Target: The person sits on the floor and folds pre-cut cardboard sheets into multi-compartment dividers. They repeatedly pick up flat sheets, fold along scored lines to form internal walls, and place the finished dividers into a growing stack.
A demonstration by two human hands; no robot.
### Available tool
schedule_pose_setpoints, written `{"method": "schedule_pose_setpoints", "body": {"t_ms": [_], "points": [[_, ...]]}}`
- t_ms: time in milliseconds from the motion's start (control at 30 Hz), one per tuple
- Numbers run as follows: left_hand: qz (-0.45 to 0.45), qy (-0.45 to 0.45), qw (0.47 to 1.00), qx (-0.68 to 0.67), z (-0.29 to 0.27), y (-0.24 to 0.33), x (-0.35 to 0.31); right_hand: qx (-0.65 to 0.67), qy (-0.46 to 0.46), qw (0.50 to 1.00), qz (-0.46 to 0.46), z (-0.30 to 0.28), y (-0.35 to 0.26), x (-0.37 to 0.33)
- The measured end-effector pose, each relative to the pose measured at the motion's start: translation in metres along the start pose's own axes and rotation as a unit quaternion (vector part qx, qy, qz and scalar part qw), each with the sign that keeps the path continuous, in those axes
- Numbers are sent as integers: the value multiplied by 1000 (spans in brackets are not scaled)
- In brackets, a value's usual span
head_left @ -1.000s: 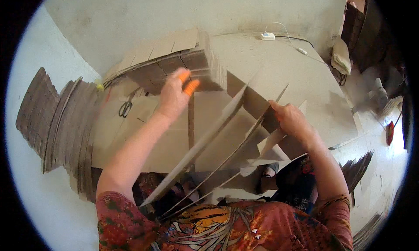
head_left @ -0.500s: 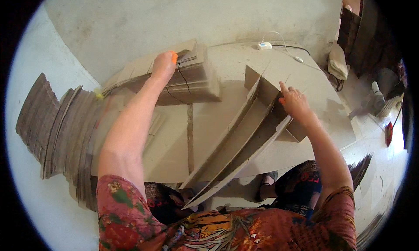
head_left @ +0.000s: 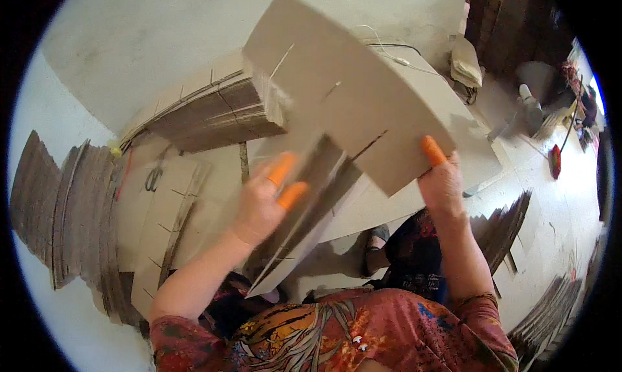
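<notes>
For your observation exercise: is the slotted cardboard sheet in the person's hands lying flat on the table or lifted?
Lifted: the cardboard sheet is tilted above the table, right hand gripping its lower edge.

slotted cardboard sheet above both hands' fingers | cardboard stack beyond left fingers | scissors left of them

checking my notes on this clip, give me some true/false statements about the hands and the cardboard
1. The right hand grips a slotted cardboard sheet. True.
2. Both hands wear full gloves. False: only orange finger covers show, the rest of each hand is bare.
3. The left hand rests on the scissors. False: it is at the cardboard pieces in front of the person, and the scissors lie apart to the left.
4. A stack of cardboard sits behind the left hand. True.
5. The raised sheet is bright blue. False: it is plain grey-brown.
</notes>
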State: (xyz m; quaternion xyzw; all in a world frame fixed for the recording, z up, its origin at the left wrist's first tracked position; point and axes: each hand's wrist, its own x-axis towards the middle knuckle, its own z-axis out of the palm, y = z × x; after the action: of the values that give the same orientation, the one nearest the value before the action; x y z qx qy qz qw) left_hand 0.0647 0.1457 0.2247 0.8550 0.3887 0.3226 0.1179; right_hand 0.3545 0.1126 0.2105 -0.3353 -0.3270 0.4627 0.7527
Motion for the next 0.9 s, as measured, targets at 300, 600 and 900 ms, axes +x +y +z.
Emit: {"method": "schedule_pose_setpoints", "body": {"t_ms": [300, 600, 900], "points": [[-232, -107, 967, -26, -20, -28, -35, -207, -30, 972, -106, -54, -22, -15], [-242, -75, 967, 23, -30, -48, -57, -290, -76, 949, -96, -64, -22, -13], [-248, -50, 968, 1, -28, -63, -63, -332, -88, 930, -134, -47, -27, -7]]}}
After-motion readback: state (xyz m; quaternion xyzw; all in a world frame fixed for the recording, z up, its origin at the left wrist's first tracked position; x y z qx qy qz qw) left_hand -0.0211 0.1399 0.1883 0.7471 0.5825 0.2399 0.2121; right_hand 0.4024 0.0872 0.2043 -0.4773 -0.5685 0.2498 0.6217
